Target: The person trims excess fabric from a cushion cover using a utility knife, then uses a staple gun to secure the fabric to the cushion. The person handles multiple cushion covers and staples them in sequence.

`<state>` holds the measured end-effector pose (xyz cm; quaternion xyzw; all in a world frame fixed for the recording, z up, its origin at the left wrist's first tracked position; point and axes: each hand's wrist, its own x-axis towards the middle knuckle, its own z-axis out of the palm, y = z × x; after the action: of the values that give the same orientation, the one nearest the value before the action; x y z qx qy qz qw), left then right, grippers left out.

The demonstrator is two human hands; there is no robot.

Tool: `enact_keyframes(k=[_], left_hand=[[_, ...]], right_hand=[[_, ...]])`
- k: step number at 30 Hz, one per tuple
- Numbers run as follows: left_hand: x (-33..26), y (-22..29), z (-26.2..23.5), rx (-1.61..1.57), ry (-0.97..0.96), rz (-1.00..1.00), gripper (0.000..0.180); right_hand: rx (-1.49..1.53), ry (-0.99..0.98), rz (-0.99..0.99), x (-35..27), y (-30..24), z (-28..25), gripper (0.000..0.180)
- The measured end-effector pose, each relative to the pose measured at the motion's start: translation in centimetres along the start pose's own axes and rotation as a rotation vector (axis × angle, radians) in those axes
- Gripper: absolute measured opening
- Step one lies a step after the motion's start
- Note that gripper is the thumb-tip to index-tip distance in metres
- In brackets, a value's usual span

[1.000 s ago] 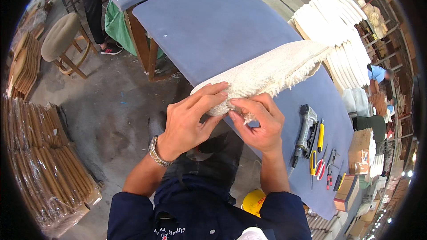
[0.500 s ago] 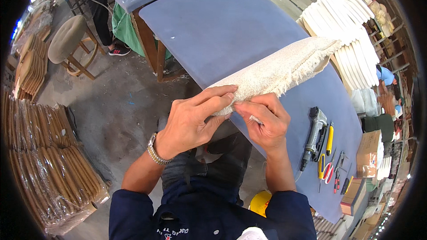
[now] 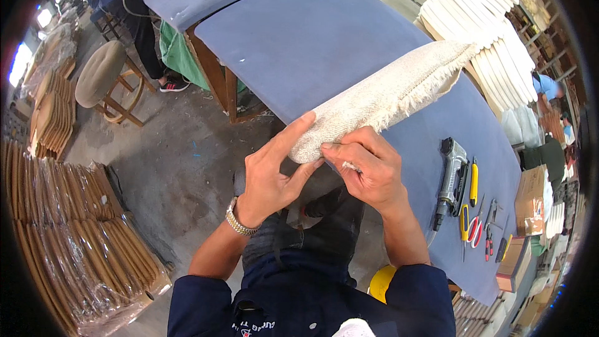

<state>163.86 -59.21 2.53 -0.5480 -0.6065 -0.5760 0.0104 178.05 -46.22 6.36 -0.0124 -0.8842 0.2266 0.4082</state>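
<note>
Cream woven-fabric seat cushion with frayed edges (image 3: pixel 380 97) lies on its edge across the near corner of the blue padded worktable (image 3: pixel 324 37), its near end sticking out past the table edge toward the person. Left hand (image 3: pixel 274 171) cups that near end from below and the side, fingers spread flat along the fabric, thumb pressing in; it holds the cushion. Right hand (image 3: pixel 368 171) sits just beside it on the same end, fingers curled tight, pinching a small bit of fabric or thread at the corner; what exactly sits between the fingertips is too small to tell.

Step in hand, as a judgement: folding or tucking the loose fabric at the cushion's corner, smoothing it before fixing. Next move likely calls for keeping the fold pinched with one hand while the other is freed for a tool, so tension on the fabric must not slip.

On the table, right of the hands and apart from them: grey pneumatic staple gun (image 3: pixel 450 178), yellow utility knife (image 3: pixel 474 181), red-handled pliers (image 3: pixel 477 228) and a few more small tools. Stack of white foam seat pads (image 3: pixel 480 19) at the far right of the table. Round padded wooden stool (image 3: pixel 103 75) stands on the concrete floor to the left; plastic-wrapped bundles of curved wooden parts (image 3: pixel 68 224) lie lower left. Another person stands at the far table, upper left.
</note>
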Motion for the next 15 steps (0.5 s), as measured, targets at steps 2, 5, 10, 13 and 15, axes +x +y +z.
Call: enact_keyframes(k=[2,5,10,13,15], left_hand=[[-0.6,0.1,0.7,-0.096,0.023,-0.114,0.066],[-1.5,-0.4,1.9,0.075,0.018,-0.008,0.075],[-2.5,-0.2,2.8,0.190,-0.011,0.048,0.075],[-3.2,0.4,3.4,0.225,-0.053,0.080,0.074],[-3.4,0.8,4.0,0.239,-0.087,0.106,0.072]], right_hand=[[-0.011,-0.003,0.005,-0.5,-0.1,-0.1,0.023],[-0.032,-0.016,0.009,-1.9,-0.5,-0.5,0.022],[-0.026,0.010,0.047,-4.9,-1.0,-0.8,0.026],[-0.037,0.040,0.049,-7.3,-1.0,-1.2,0.024],[-0.006,0.052,0.085,-8.9,-0.8,-1.5,0.023]])
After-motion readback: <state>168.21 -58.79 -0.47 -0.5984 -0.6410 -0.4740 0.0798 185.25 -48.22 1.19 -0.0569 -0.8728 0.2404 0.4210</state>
